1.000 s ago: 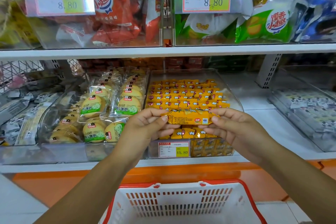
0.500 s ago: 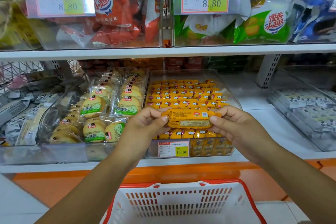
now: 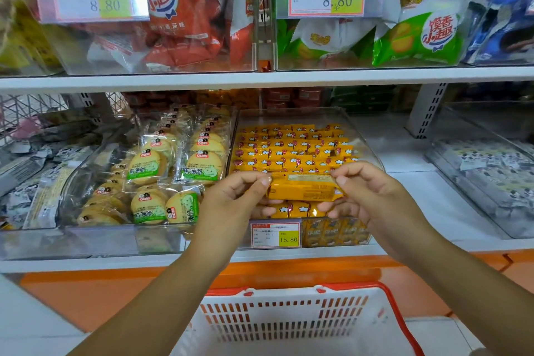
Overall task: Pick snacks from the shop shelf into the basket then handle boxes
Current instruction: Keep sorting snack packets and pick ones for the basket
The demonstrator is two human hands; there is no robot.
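Observation:
I hold a small yellow snack packet [image 3: 303, 188] level in front of the shelf, its printed back facing me. My left hand [image 3: 231, 205] pinches its left end and my right hand [image 3: 372, 196] pinches its right end. Behind it stands a clear bin [image 3: 367, 147] full of several like yellow packets. A white basket [image 3: 289, 324] with a red rim sits below my arms at the bottom of the view; no snacks show in the part I see.
A clear bin of round biscuit packs [image 3: 161, 170] stands left of the yellow one. A 15.80 price tag [image 3: 276, 235] hangs on the bin front. Upper shelf bins hold red bags [image 3: 179, 23] and green bags [image 3: 419, 37]. Another clear bin [image 3: 485, 179] sits at right.
The packet has been turned in my fingers so its back with fine print now faces me. Both hands stay in front of the yellow bin, holding its ends.

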